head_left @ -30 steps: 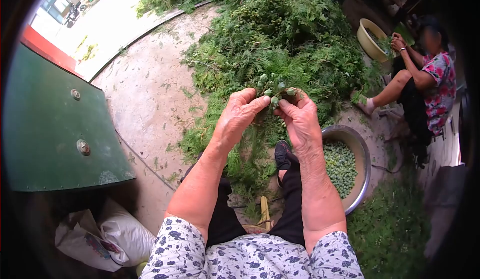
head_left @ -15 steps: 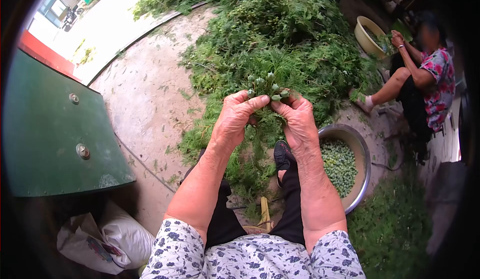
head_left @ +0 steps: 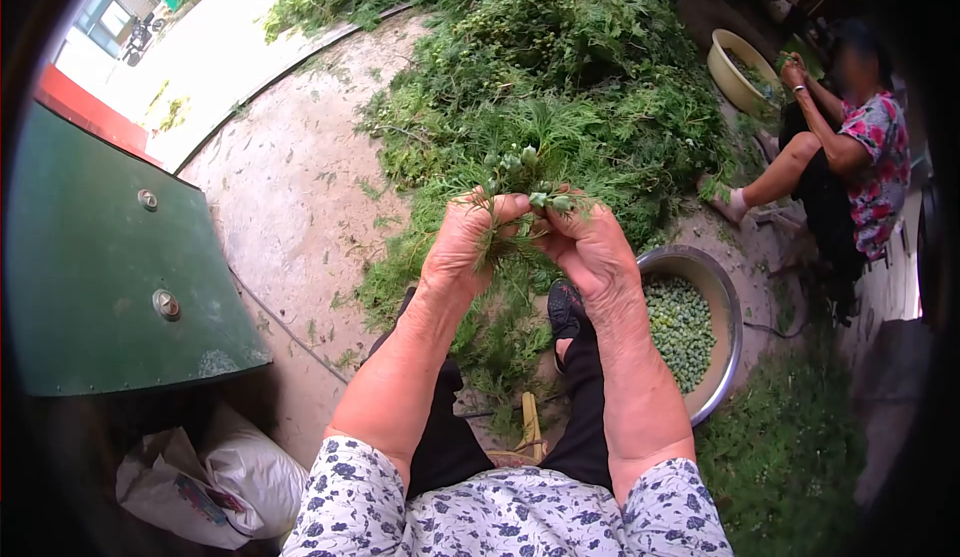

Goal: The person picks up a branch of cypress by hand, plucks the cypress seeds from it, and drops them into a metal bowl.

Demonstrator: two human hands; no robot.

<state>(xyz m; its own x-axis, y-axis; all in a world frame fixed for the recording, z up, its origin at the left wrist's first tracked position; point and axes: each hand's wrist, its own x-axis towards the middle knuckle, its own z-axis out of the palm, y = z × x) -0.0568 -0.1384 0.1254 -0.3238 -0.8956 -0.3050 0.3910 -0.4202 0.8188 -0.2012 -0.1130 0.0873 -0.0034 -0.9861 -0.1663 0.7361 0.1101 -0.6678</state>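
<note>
Running this from afar, near to far. Left hand (head_left: 462, 242) pinching leafy sprig (head_left: 515, 159) between thumb and fingers, green cones on it. Right hand (head_left: 600, 249) pinched up close beside it, thumb by cone pair; exact contact hidden, can't tell. Sprig's up between both hands, cones not off yet. Steel basin (head_left: 735, 332) near right leg holds decent layer of loose cones (head_left: 680, 332), so I'd say partway. Big branch heap (head_left: 560, 67) beyond, lots left by my guess. Farther right, other person (head_left: 872, 162) beside yellowish tub (head_left: 738, 93), greenery inside.
</note>
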